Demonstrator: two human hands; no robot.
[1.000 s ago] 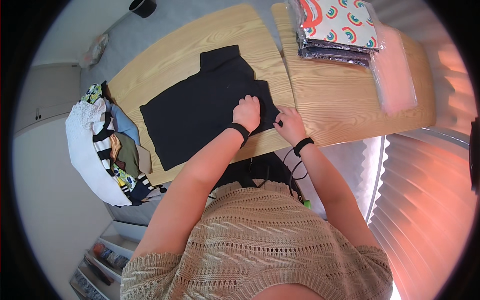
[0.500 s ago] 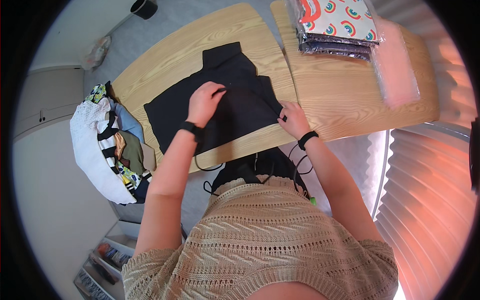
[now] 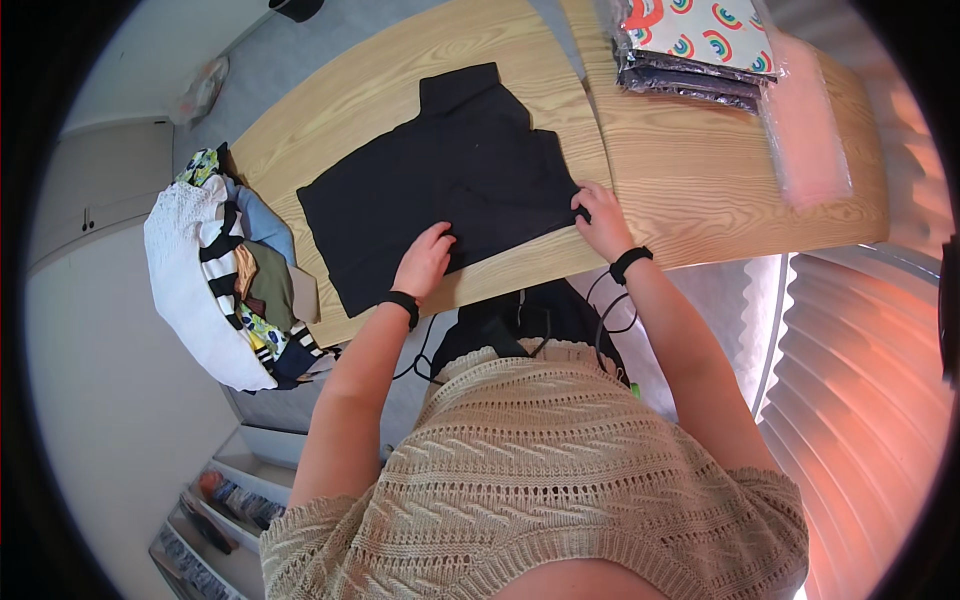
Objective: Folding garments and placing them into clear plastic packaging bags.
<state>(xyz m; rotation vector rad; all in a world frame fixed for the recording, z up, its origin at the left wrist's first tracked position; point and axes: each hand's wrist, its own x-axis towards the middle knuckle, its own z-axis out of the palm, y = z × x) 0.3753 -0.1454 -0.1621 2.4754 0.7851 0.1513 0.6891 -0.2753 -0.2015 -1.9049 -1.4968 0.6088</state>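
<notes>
Right hand (image 3: 604,224) pinches the black garment (image 3: 420,175) at right; left hand's (image 3: 424,264) hold unclear — best keep the near edge taut between both

Text, labels, brands, numbers, signs: none legible anywhere in the frame.
</notes>
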